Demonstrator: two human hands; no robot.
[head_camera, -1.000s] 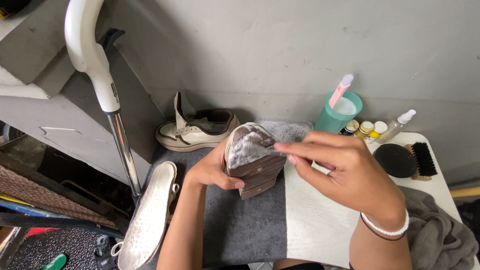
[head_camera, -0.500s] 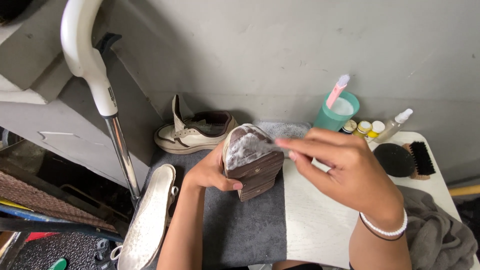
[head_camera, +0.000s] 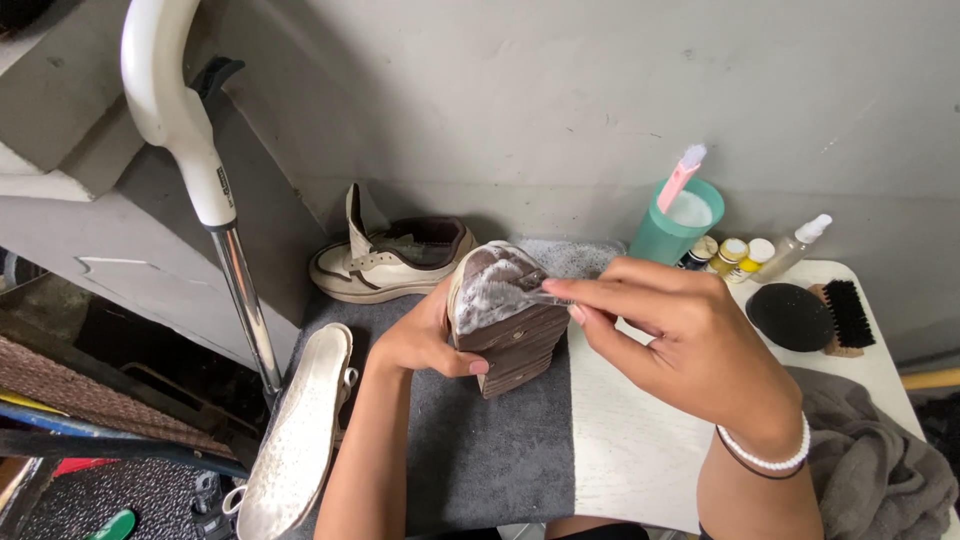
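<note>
While the left hand (head_camera: 425, 345) is clasping a foam-covered brown shoe (head_camera: 505, 310) sole-up over the worktop's (head_camera: 620, 450) grey mat (head_camera: 490, 450), steadying it, the right hand's (head_camera: 690, 345) fingers are pinching a small brush (head_camera: 530, 292) against the sole.

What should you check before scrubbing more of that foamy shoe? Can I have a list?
1. Brown-soled shoe gripped sole-up by left hand: ok.
2. Small clear-handled brush pinched in right hand, tip on the sole: ok.
3. White foam on the sole's front end: ok; covering the whole sole: not ok.
4. Grey felt mat under the shoe: ok.
5. Teal plastic cup upright by the wall: ok; enough liquid inside: cannot tell.
6. Crumpled grey cloth at the right: ok.
</note>
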